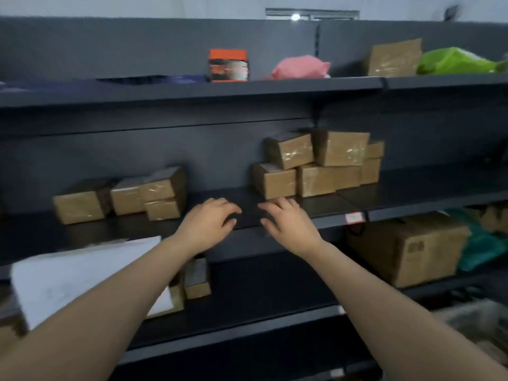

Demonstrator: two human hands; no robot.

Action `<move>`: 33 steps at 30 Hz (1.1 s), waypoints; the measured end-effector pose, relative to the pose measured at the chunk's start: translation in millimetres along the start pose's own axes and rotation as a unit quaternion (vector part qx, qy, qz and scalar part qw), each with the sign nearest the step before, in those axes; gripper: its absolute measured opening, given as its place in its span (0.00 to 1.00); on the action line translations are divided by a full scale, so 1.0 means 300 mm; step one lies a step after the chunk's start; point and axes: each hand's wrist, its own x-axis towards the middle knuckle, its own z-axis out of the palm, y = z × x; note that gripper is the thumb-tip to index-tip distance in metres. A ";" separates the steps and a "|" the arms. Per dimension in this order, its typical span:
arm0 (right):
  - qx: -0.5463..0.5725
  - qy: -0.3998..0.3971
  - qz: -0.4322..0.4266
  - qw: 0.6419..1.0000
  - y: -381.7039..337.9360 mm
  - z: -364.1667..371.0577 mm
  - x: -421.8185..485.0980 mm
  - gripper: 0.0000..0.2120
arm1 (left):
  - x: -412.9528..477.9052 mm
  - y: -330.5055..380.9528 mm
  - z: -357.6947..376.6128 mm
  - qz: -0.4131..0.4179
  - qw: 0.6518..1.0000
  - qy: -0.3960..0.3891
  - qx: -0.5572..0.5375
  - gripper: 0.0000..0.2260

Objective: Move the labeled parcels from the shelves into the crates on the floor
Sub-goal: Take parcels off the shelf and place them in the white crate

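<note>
Small brown taped parcels sit on the middle dark shelf [247, 200]. One stack [319, 163] is piled to the right, and a lower group [123, 198] lies to the left. My left hand [210, 222] and my right hand [287, 222] hover side by side over the bare stretch of shelf between the two groups, fingers relaxed, holding nothing. The right hand's fingertips are just below the nearest parcel [275, 181] of the right stack. No crate is in view.
The top shelf carries an orange box [228, 65], a pink bag [298, 67], a brown parcel [393, 57] and a green bag [453, 61]. Below are a white package [77, 276], a small parcel [196, 279], a large carton [406, 248] and a teal bag [481, 248].
</note>
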 end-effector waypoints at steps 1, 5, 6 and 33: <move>0.009 -0.002 -0.013 1.000 -0.083 0.028 0.043 0.20 | -0.051 -0.083 -0.038 -0.014 1.000 -0.002 0.009 0.15; 0.036 -0.010 -0.061 0.997 -0.361 0.131 0.196 0.20 | -0.227 -0.374 -0.159 -0.084 0.996 0.006 0.036 0.14; 0.041 -0.015 -0.069 0.997 -0.417 0.154 0.230 0.20 | -0.260 -0.437 -0.181 -0.099 0.994 0.011 0.037 0.14; -0.049 -0.206 -0.021 0.977 -0.977 0.702 1.065 0.27 | -0.237 -1.343 -0.184 -0.366 0.929 -0.026 0.042 0.23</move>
